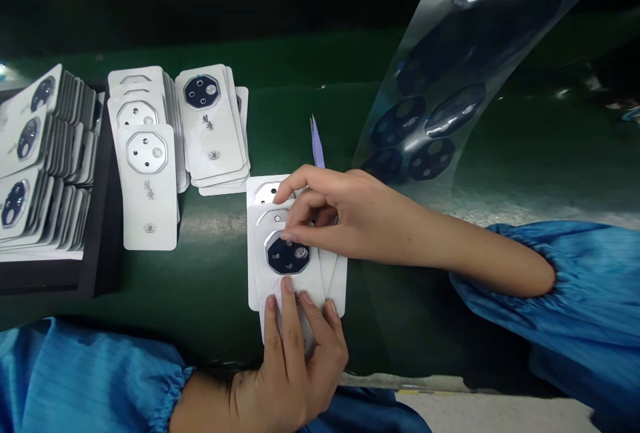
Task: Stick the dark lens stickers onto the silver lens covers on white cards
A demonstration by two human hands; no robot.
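My left hand point(300, 359) rests with fingers spread on the lower part of a white card point(273, 283), which lies on other white cards. On this card sits a dark octagonal piece with round holes point(287, 254). My right hand point(340, 213) is over the card's upper part, its thumb tip at the dark piece's top edge. Its index finger reaches toward the card behind, and the other fingers are curled. Purple tweezers point(317, 146) stick out past the right hand, tips pointing away; their back end disappears behind the curled fingers.
Piles of white cards with octagons stand at left, one pile point(150, 206) nearer and another point(213, 126) behind it. Far left, a black tray point(105, 239) holds several rows of cards. A clear film point(440, 113) carrying dark octagonal pieces hangs at right over the green table point(210, 286).
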